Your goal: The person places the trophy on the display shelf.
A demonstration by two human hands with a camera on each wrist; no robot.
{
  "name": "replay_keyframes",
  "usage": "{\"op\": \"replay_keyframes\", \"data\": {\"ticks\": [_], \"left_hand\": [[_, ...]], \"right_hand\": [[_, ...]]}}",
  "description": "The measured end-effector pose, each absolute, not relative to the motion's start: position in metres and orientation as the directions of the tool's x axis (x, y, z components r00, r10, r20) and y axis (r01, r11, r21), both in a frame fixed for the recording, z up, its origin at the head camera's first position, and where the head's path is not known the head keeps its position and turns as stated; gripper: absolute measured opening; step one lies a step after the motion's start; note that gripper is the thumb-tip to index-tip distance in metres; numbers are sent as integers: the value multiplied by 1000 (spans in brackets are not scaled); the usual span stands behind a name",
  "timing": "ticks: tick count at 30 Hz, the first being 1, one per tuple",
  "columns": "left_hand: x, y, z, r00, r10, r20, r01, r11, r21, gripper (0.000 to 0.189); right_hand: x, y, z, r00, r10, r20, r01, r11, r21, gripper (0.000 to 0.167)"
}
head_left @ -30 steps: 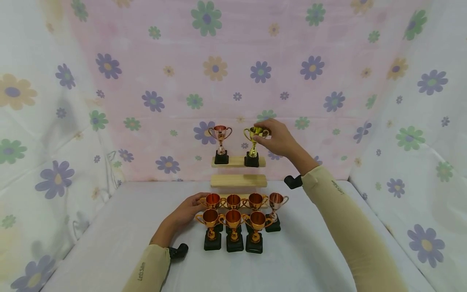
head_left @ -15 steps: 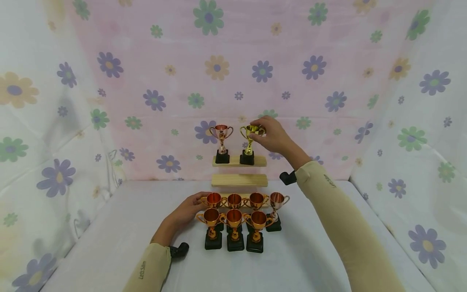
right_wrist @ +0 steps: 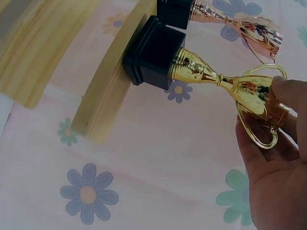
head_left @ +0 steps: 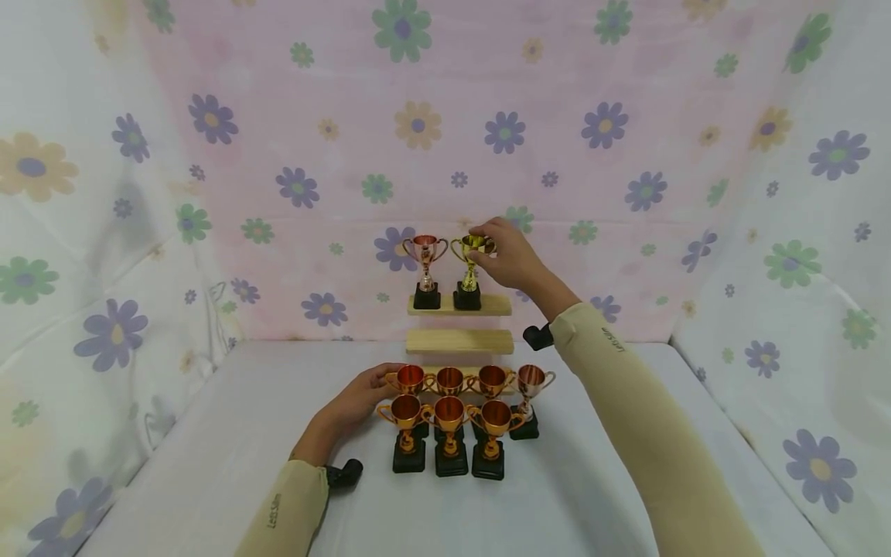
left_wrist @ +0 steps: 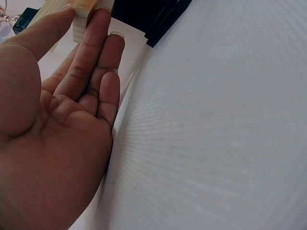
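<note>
On the top wooden shelf, my right hand pinches a small gold trophy cup near its rim. In the right wrist view the gold cup's black base meets the shelf board. A rose-gold trophy cup stands upright just left of it. Low down, my left hand holds the left end of the lowest wooden shelf. The left wrist view shows the thumb and fingers around the corner of the wood, beside a black trophy base.
Several bronze-coloured trophy cups stand in two rows on the white tabletop before the shelves. Another rose-gold cup stands at their right end. A bare middle shelf sits between. Flowered cloth surrounds the table.
My right hand has shifted the gold cup left along the top shelf, closer to the rose-gold cup. My left hand stays at the lowest shelf's end.
</note>
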State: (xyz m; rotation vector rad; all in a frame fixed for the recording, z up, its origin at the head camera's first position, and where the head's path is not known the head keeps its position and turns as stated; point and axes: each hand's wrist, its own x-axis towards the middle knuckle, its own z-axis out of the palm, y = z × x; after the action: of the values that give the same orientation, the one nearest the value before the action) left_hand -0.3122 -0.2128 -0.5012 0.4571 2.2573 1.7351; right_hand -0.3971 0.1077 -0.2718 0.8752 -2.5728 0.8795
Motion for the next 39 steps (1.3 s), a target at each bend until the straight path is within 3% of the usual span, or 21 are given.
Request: {"op": "replay_keyframes", "data": {"ticks": [39], "left_hand": [[-310, -213, -500, -935, 352, -38, 64, 272, 960, 47]], "right_hand": [[-400, 80, -277, -794, -430, 430, -595, 693, -407, 47]]}}
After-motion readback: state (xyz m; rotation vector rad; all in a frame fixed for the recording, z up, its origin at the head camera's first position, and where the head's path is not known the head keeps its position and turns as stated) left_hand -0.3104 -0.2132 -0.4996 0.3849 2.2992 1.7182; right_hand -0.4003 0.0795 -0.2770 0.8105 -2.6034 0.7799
